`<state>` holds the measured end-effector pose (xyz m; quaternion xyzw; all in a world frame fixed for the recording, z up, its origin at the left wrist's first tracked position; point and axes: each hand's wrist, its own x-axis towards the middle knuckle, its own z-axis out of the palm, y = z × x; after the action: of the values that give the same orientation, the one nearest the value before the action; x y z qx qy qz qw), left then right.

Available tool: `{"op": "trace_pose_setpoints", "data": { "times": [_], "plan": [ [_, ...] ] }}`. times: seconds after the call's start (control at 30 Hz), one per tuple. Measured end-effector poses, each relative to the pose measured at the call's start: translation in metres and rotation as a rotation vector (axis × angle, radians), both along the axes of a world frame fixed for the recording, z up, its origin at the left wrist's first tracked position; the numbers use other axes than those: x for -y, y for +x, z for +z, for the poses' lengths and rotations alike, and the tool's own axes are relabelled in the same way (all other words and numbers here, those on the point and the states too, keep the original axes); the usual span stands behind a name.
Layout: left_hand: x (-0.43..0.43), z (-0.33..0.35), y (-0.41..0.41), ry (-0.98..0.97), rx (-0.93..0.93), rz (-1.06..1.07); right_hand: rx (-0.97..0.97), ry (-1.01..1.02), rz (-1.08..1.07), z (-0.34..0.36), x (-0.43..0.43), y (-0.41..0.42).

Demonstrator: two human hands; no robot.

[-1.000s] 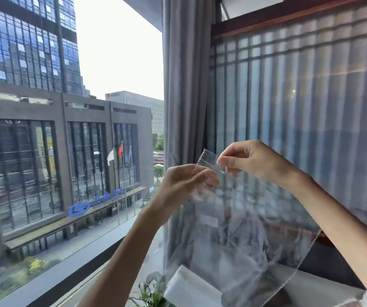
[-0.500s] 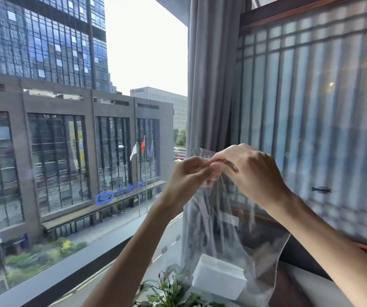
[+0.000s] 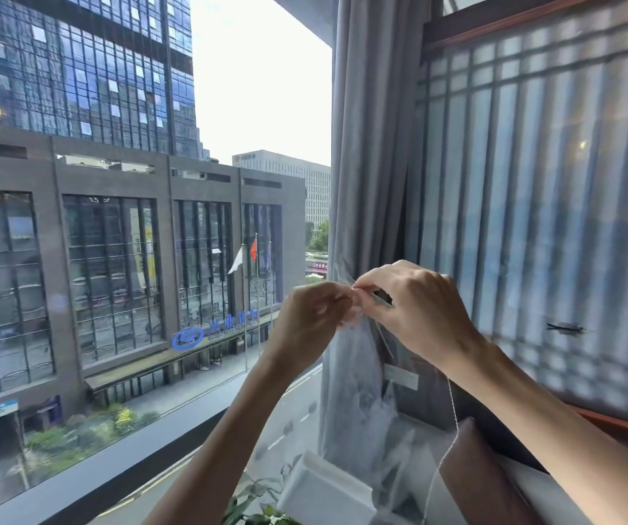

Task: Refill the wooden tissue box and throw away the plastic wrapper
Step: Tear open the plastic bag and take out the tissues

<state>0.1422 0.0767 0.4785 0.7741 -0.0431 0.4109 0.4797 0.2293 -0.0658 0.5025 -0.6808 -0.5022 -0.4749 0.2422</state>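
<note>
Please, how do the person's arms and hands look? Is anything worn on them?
Both forearms are bare, with no sleeves in view. The left hand shows no glove, ring or watch. The right hand is also ungloved; a faint glint on one finger might be a ring, but it is too small to tell.

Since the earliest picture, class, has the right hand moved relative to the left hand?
Yes. The right hand has closed in on the left hand; the two now pinch the wrapper top together, touching.
</note>
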Motion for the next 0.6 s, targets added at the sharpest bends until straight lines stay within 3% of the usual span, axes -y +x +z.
{"op": "trace_pose_setpoints", "data": {
  "times": [0.13, 0.3, 0.4, 0.47, 0.53, 0.6],
  "plan": [
    [0.001, -0.003, -0.005, 0.01, -0.032, -0.04, -0.182, -0.052, 0.054, 0.003, 0.006, 0.004],
    [0.008, -0.002, -0.008, -0.041, -0.03, -0.089, -0.334, 0.082, 0.031, 0.029, 0.032, 0.021],
    [0.019, 0.0, -0.004, -0.091, 0.004, -0.104, -0.446, 0.047, 0.074, 0.027, 0.041, 0.024],
    [0.021, 0.002, -0.004, -0.154, 0.062, -0.113, -0.511, 0.132, 0.063, 0.011, 0.059, 0.031],
    [0.016, 0.003, -0.008, -0.206, 0.115, -0.131, -0.569, 0.282, -0.09, -0.014, 0.082, 0.039],
    [0.011, 0.006, -0.015, -0.227, 0.117, -0.138, -0.926, 0.352, 0.062, -0.039, 0.091, 0.043]
  ]
}}
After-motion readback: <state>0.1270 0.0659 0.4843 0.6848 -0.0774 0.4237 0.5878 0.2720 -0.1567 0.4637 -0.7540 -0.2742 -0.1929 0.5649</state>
